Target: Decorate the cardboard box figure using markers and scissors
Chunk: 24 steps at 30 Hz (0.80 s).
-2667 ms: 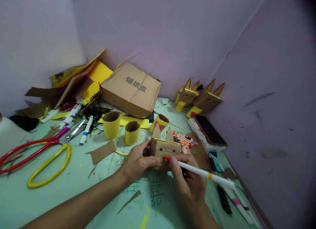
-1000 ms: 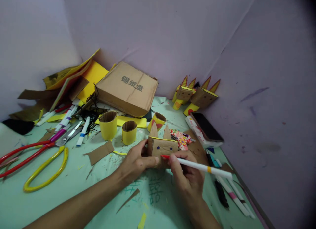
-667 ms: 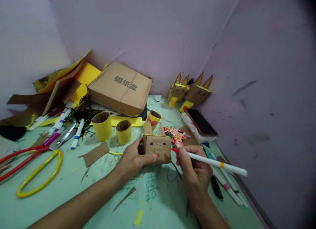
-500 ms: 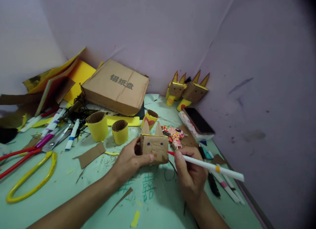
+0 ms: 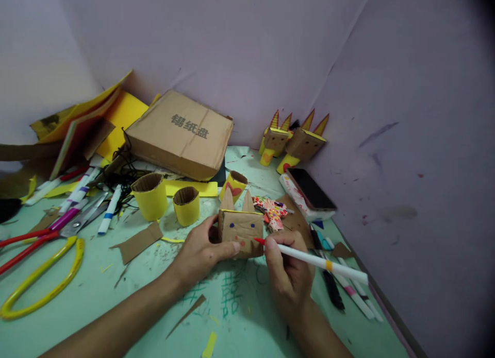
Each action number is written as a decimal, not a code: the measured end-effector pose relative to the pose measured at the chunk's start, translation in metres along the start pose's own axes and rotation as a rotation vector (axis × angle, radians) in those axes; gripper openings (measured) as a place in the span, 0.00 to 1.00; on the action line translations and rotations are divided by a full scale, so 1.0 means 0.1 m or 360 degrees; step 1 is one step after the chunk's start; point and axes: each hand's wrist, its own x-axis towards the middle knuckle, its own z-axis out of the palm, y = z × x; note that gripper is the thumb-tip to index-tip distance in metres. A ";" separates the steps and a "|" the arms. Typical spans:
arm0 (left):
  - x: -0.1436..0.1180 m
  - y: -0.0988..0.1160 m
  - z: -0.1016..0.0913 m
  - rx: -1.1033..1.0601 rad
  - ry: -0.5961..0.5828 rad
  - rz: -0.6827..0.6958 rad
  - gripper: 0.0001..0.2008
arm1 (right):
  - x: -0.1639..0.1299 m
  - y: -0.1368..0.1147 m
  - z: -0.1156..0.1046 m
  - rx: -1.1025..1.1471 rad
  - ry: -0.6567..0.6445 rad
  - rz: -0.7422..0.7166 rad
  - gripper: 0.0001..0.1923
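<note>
In my left hand [image 5: 207,250] I grip a small cardboard animal head [image 5: 243,225] by its left side, thumb across the front. It has two pointed ears, two dark blue eyes and reddish spots low on its face. My right hand [image 5: 290,270] is closed around a white marker [image 5: 309,256], whose red tip lies at the right part of the cardboard face; whether it touches cannot be made out. Just behind the head stands a yellow cardboard tube [image 5: 234,185] with a red heart, next to a flower-patterned piece [image 5: 274,211].
Two yellow cardboard tubes [image 5: 150,197] stand left of centre, before a large cardboard box [image 5: 181,134]. Red-and-yellow scissors [image 5: 75,226] lie at left among markers. Two finished-looking cardboard animals [image 5: 307,144] stand at the back right, near a phone [image 5: 312,188]. Walls close off the back and right.
My right hand has moved left, bringing the marker's red tip from the right edge of the cardboard head over its face. The left hand keeps its hold, and the view has shifted slightly.
</note>
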 end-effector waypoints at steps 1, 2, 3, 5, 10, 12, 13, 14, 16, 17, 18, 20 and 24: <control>0.00 0.00 0.00 0.0005 0.0006 -0.0003 0.28 | 0.00 0.00 0.00 -0.0001 0.0001 0.0007 0.07; 0.00 0.00 0.00 0.0003 0.0012 -0.0003 0.28 | 0.00 0.00 0.00 -0.0003 0.0006 0.0008 0.07; 0.00 0.00 0.00 -0.0003 0.0014 -0.0001 0.28 | 0.00 0.00 0.00 -0.0002 0.0008 0.0007 0.07; 0.00 0.00 0.01 -0.0015 0.0010 0.0005 0.28 | -0.01 0.00 0.00 0.0000 0.0007 -0.0001 0.07; 0.01 0.00 0.01 -0.0028 -0.0003 0.0020 0.28 | 0.00 0.00 0.01 -0.0041 0.0016 -0.0019 0.07; 0.01 0.00 0.01 -0.0032 -0.0002 0.0015 0.29 | 0.00 0.00 0.02 -0.0033 0.0024 -0.0025 0.07; 0.00 0.00 0.01 -0.0030 -0.0001 0.0010 0.29 | 0.01 0.00 0.02 -0.0031 0.0025 -0.0022 0.07; 0.00 0.00 0.00 -0.0026 0.0006 0.0010 0.29 | 0.01 0.00 0.02 -0.0031 0.0024 -0.0019 0.07; 0.00 0.00 0.00 -0.0016 0.0012 0.0011 0.29 | 0.02 0.00 0.02 -0.0037 0.0021 -0.0010 0.07; 0.00 0.00 0.01 -0.0019 0.0009 0.0009 0.29 | 0.02 0.00 0.02 -0.0036 0.0020 -0.0009 0.07; 0.00 0.00 0.01 -0.0026 0.0004 0.0007 0.28 | 0.02 0.00 0.02 -0.0028 0.0016 -0.0009 0.07; -0.01 0.00 0.01 -0.0038 -0.0003 0.0005 0.28 | 0.01 0.00 0.03 0.0002 0.0015 0.0005 0.07; 0.00 -0.01 0.00 -0.0029 0.0012 0.0007 0.29 | -0.02 0.01 0.04 0.0052 0.0012 0.0093 0.08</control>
